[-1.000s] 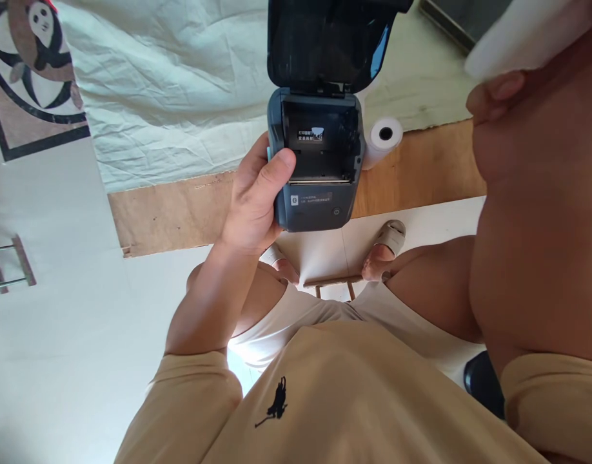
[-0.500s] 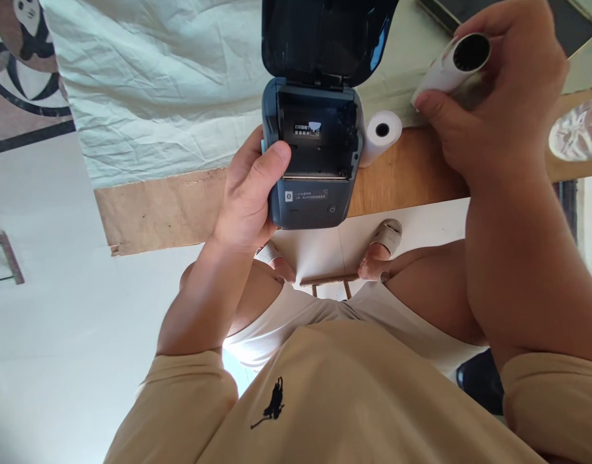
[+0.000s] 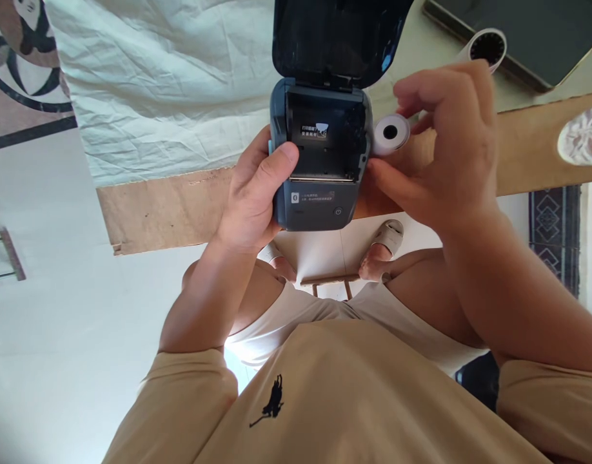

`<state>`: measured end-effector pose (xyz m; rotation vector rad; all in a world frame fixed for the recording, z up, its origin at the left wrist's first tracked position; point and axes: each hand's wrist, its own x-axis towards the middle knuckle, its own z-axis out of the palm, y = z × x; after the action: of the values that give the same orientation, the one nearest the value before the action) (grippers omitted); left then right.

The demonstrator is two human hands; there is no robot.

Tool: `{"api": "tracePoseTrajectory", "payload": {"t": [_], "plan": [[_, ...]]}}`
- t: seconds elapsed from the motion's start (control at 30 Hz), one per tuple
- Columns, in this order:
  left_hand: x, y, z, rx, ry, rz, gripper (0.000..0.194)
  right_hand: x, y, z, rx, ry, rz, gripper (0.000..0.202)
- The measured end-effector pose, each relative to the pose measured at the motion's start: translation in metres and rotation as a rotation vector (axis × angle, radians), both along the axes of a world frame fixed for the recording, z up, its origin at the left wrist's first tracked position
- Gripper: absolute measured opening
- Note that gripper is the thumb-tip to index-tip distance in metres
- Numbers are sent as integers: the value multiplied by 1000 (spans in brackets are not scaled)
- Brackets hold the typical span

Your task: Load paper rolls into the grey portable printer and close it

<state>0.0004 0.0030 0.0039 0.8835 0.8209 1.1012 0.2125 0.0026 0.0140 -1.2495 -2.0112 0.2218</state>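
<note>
My left hand [image 3: 257, 193] grips a dark blue label printer [image 3: 315, 200] by its left side, thumb over the edge of the bay. The printer's black lid [image 3: 339, 45] is raised, and the paper bay [image 3: 325, 151] inside holds no roll. Right beside the printer stands a small white paper roll [image 3: 397, 136] with a dark core. My right hand [image 3: 441, 142] is around that roll with thumb and fingers apart; whether they touch it is hard to make out. Farther back, a second white roll [image 3: 502, 51] with a wider black core stands by a dark tablet-like device.
The dark flat device [image 3: 528, 38] lies at the back right. A pale green cloth [image 3: 170, 84] covers much of the wooden table [image 3: 165, 219]. A clear plastic item [image 3: 583, 138] sits at the right edge. Below are my legs and a patterned mat [image 3: 554, 238].
My right hand has let go of the wide-core roll, leaving it by the dark device, and moved left to the small roll. The printer has shifted slightly right in view.
</note>
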Motion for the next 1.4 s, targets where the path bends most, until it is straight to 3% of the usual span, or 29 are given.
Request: {"api": "tracePoseTrajectory", "payload": {"t": [0.13,0.3,0.4,0.5,0.6,0.73,0.87,0.97,1.23,1.4], "plan": [[-3,2,-6,65,-18,-19,31,-1,2,-6,-110,-26,-40,44],[-3,3,-8,69,-45,-25,28,1,5,-10,-135,10,-16,51],[-2,2,-7,40,-25,-10,29,-1,5,-11,-98,-17,20,41],[-2,1,-4,39,-34,-21,29,-4,5,-13,-28,-29,-33,27],[-1,1,-2,28,-21,-20,29,-4,6,-14,-58,-68,-75,22],[0,0,0,28,9,3,31,-2,8,-16,-57,-82,-57,29],[0,0,0,5,9,0,31,0,8,-16,16,8,32,48],[-1,0,0,-3,-8,1,30,1,7,-15,-29,47,49,58],[0,-2,2,-28,-30,-9,21,-6,2,-14,-97,-46,-81,27],[3,-3,5,-38,-19,29,22,-5,0,-11,-119,15,-89,47]]}}
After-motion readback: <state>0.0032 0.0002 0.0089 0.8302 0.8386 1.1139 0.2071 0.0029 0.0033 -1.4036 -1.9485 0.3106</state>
